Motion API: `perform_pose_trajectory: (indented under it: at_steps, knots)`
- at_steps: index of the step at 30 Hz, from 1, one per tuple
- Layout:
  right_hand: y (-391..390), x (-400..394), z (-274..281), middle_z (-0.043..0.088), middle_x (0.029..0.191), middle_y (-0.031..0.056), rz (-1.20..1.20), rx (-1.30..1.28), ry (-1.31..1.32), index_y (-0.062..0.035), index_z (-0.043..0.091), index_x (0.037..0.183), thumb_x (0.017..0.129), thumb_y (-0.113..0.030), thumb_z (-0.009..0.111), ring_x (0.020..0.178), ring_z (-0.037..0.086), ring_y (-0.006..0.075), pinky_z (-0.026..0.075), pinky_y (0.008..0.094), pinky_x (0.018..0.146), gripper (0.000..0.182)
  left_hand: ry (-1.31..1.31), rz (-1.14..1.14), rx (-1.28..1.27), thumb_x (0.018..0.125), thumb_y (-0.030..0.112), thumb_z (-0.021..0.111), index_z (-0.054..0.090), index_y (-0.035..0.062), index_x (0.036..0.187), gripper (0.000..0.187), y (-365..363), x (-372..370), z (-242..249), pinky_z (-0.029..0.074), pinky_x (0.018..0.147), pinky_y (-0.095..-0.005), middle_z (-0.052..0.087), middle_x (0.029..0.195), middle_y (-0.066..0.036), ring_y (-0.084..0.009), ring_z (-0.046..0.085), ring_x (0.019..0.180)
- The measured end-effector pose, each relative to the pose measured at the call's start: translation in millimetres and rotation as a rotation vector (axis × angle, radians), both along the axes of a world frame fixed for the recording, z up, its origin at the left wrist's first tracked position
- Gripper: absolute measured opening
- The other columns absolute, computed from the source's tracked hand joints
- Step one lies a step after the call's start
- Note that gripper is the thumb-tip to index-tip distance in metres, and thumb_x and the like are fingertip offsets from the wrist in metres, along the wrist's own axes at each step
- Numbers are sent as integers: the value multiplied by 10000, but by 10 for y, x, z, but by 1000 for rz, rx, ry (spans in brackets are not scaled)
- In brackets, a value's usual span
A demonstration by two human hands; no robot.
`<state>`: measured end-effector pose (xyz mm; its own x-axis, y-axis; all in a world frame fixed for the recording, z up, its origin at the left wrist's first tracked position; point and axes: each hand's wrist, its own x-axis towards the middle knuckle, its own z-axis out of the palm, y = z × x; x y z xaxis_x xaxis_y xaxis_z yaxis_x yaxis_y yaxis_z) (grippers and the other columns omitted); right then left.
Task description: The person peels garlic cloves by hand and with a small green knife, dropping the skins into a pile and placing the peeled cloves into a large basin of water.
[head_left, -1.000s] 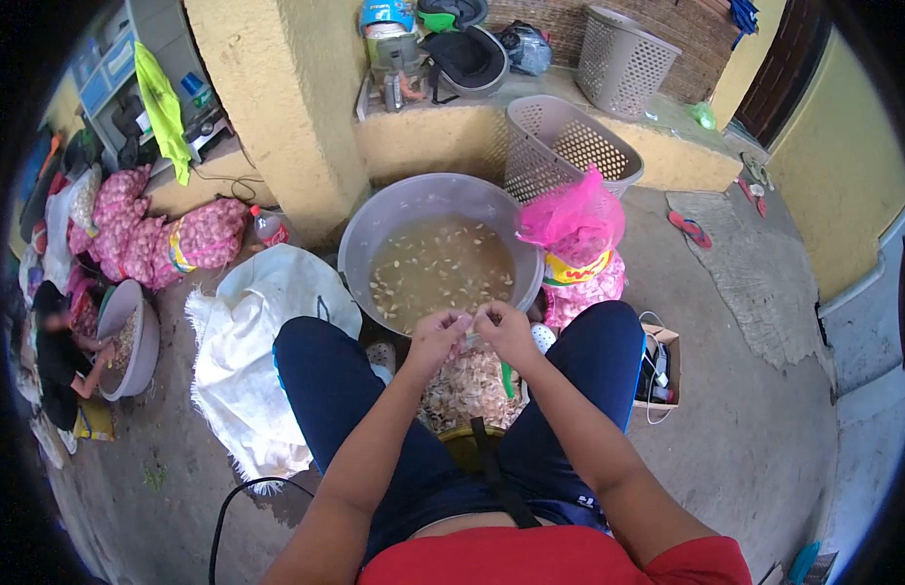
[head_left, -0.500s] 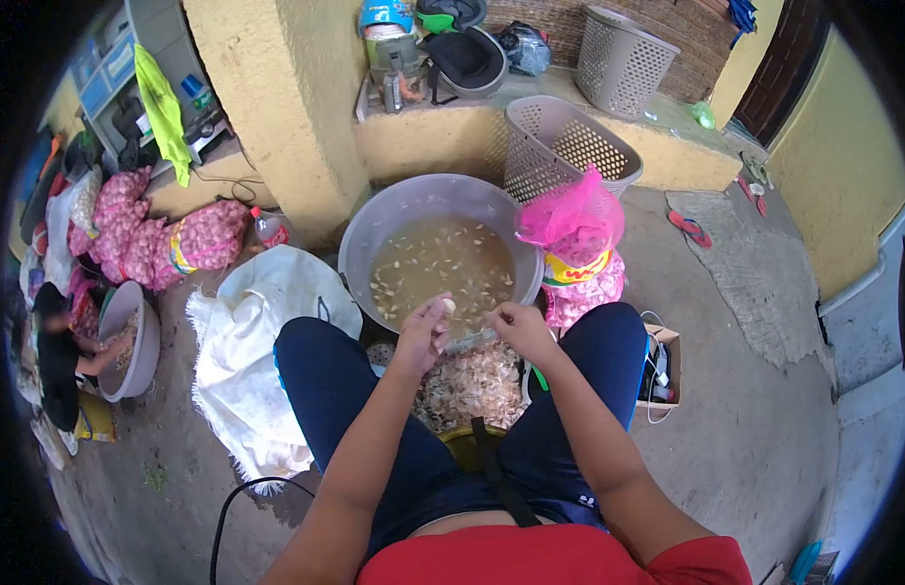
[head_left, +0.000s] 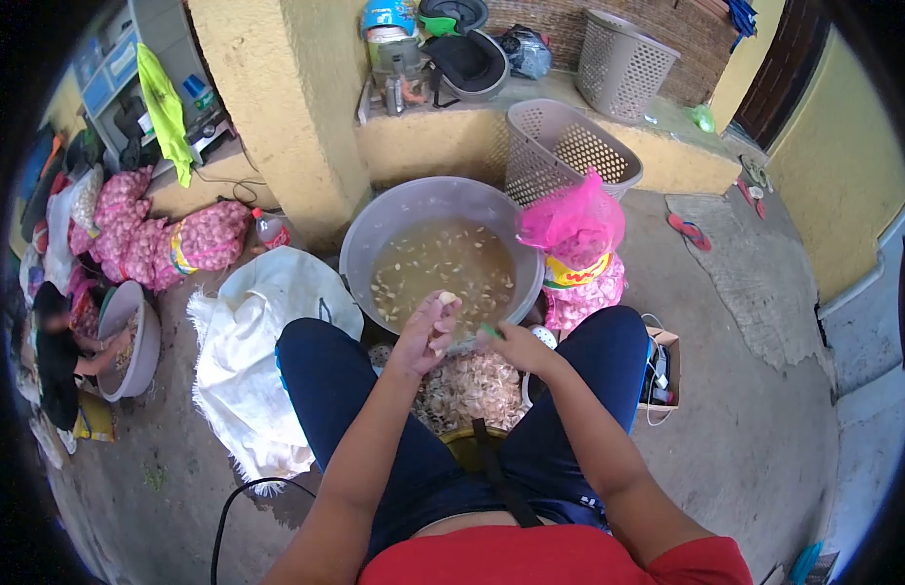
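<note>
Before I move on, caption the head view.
Left hand holds a pale clove, right hand something green, near a basin.

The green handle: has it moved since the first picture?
Yes: in view, the green handle moved up towards the grey basin, from over the peelings to about its near rim.

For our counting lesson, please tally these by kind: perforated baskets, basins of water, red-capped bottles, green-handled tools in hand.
Perforated baskets: 2 (upper one, lower one)
Basins of water: 1
Red-capped bottles: 1
Green-handled tools: 1
Total: 5
</note>
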<state>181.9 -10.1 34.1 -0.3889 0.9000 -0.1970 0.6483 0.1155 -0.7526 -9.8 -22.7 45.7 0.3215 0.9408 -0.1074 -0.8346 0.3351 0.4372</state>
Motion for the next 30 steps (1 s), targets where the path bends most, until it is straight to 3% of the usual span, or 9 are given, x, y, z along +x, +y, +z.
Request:
perform_pose_trajectory:
  at_steps: [3, 6, 9, 12, 15, 21, 24, 30]
  knots:
    - [28, -9, 135, 576, 792, 147, -167, -158, 419, 35, 492, 926, 830, -366, 459, 714, 566, 231, 437, 336, 645, 414, -50, -95, -7, 821, 148, 504, 466, 127, 1018, 202, 9, 13, -75, 306, 337, -120, 497, 914, -50, -23, 387, 537]
    - [27, -24, 212, 483, 663, 9, -104, -149, 478, -15, 487, 926, 851, -215, 460, 566, 473, 80, 387, 212, 513, 215, 41, -74, 4, 818, 95, 496, 444, 110, 1038, 227, -18, 52, -104, 310, 350, -123, 499, 904, -66, -25, 398, 543]
    - [-12, -90, 251, 513, 678, 50, -55, -256, 828, -7, 478, 861, 817, -190, 524, 563, 484, 98, 393, 240, 512, 193, 115, -107, -16, 807, 86, 509, 445, 94, 1021, 223, -29, 66, -73, 311, 349, -122, 504, 886, -72, -27, 403, 549]
    - [1, -99, 197, 534, 683, 87, -38, -207, 630, 2, 472, 882, 815, -237, 520, 578, 515, 136, 409, 267, 528, 252, 103, -109, -17, 803, 84, 513, 443, 78, 1004, 212, -46, 104, -55, 308, 347, -123, 498, 842, -58, -28, 406, 552]
    - [-22, -166, 163, 554, 712, 143, -33, 120, 345, 9, 466, 915, 808, -298, 516, 627, 552, 193, 428, 302, 571, 328, 105, -104, -33, 804, 83, 513, 441, 69, 990, 200, -60, 124, -5, 307, 347, -123, 481, 791, -31, -29, 406, 552]
    - [-80, -175, 379, 566, 781, 190, -76, 37, 309, 8, 500, 933, 801, -366, 506, 701, 569, 260, 426, 337, 634, 397, 158, -107, -23, 805, 92, 527, 465, 61, 990, 198, -46, 136, -85, 307, 350, -132, 458, 723, -5, -32, 402, 543]
    - [-68, -192, 308, 536, 688, 50, -74, 102, 337, 6, 524, 871, 814, -276, 528, 648, 467, 88, 402, 255, 592, 287, 170, -97, -32, 801, 88, 534, 472, 57, 998, 208, -55, 150, -79, 308, 350, -139, 458, 710, -4, -35, 403, 539]
    - [-81, -174, 380, 531, 645, 78, -43, 143, 294, 14, 536, 848, 814, -257, 520, 623, 467, 93, 400, 261, 583, 273, 205, -85, 6, 794, 103, 546, 483, 93, 989, 206, -59, 154, -103, 318, 356, -115, 497, 783, -26, -37, 402, 556]
